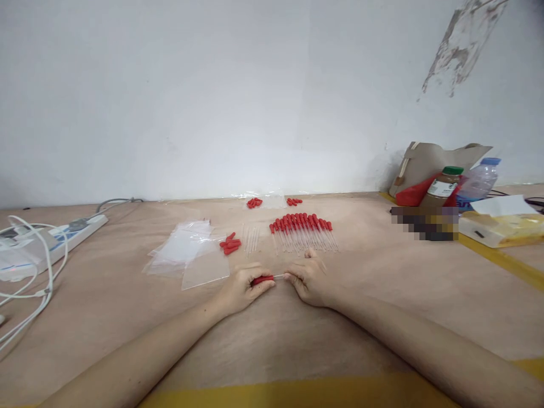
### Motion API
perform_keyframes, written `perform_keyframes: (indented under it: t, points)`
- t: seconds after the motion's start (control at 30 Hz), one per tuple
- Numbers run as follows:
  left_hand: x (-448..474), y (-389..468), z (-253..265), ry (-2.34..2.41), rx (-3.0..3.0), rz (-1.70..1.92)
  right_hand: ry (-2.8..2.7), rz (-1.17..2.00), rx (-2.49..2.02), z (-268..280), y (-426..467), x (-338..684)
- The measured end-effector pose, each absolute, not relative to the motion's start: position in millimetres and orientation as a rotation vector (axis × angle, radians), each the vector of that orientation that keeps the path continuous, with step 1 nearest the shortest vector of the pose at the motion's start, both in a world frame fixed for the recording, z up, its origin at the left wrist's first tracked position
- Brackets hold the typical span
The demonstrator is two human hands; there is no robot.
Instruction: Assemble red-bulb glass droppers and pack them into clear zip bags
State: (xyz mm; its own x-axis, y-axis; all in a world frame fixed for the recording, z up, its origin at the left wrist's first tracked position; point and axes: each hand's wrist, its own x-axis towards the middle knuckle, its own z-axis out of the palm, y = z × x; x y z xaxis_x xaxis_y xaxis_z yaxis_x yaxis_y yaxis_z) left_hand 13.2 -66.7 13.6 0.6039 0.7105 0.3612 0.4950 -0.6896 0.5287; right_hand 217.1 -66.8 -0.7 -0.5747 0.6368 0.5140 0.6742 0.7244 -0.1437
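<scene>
A hand could pass between the red-bulbed droppers [304, 222] and the bottles [440, 187] to the far edge of the table [369, 266]; the droppers bar the middle; clear plastic bags [187, 238], then a power strip [87, 231] and white cables [50, 277], obstruct toward the left edge.

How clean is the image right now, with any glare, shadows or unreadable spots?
Head view: soft light on the wall; head view: pale sheen on the plastic bags; head view: the bare clear tubes look faint; head view: soft shadow beside the right forearm; head view: a pixelated patch hides whatever is there.
</scene>
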Motion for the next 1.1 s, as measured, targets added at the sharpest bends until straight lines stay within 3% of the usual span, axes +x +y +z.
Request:
perform_keyframes:
  t: [0.33, 0.43, 0.57, 0.73, 1.1]
  points:
    - [4, -45, 9, 1.037, 2.547, 1.129, -2.407, -0.212, -1.123, 22, -69, 210]
    - [0, -48, 8, 1.210, 2.499, 1.234, -2.276, 0.056, -1.331, 23, -61, 216]
    - [1, -58, 10, 1.072, 2.580, 0.965, -1.970, 0.402, -1.606, 27, -33, 217]
    - [4, -60, 12, 0.935, 2.660, 0.742, -1.864, 0.174, -1.799, 34, -2, 192]
    - [3, -56, 8, 0.924, 2.688, 0.742, -1.839, 0.025, -1.970, 17, 21, 170]
